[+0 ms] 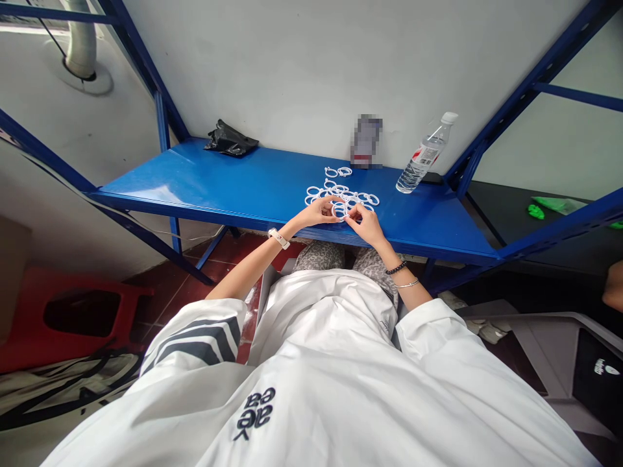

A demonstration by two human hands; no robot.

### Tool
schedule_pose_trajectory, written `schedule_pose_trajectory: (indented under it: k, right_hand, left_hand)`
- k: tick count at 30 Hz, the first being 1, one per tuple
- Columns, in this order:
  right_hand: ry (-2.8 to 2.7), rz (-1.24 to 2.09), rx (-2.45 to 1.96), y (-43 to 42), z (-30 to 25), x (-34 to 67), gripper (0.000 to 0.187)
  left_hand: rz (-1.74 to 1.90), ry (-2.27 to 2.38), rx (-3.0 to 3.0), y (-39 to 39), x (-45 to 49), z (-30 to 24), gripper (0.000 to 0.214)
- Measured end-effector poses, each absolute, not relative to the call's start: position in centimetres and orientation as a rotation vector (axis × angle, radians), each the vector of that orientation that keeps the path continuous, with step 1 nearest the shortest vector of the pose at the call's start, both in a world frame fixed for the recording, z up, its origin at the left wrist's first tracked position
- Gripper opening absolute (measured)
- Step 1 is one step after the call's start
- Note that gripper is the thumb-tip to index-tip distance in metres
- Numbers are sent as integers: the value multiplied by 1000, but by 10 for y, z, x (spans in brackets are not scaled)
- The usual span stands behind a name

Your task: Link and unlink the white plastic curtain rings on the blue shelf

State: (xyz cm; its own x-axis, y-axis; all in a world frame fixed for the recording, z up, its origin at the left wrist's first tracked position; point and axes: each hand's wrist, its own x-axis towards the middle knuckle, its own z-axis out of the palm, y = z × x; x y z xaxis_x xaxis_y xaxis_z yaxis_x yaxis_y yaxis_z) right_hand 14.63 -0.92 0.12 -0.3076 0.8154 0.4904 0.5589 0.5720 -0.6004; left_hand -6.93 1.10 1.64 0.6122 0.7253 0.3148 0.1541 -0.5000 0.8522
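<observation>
Both my hands meet at the front edge of a blue metal shelf. My left hand and my right hand are closed in a pinch on the same white plastic ring, one on each side. Just behind them lies a loose cluster of several white rings. Two more white rings sit apart, farther back. A watch is on my left wrist; bracelets are on my right.
A clear water bottle leans at the back right of the shelf. A crumpled black bag lies at the back left. A blurred-out dark item stands against the wall. A red stool is on the floor at left.
</observation>
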Motion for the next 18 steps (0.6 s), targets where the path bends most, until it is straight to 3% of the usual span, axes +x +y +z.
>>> schedule_pose_trajectory:
  k: [18]
  right_hand:
    - [-2018, 413, -1092, -10, 1, 146, 31]
  left_hand:
    - [870, 710, 1974, 12, -68, 13, 59]
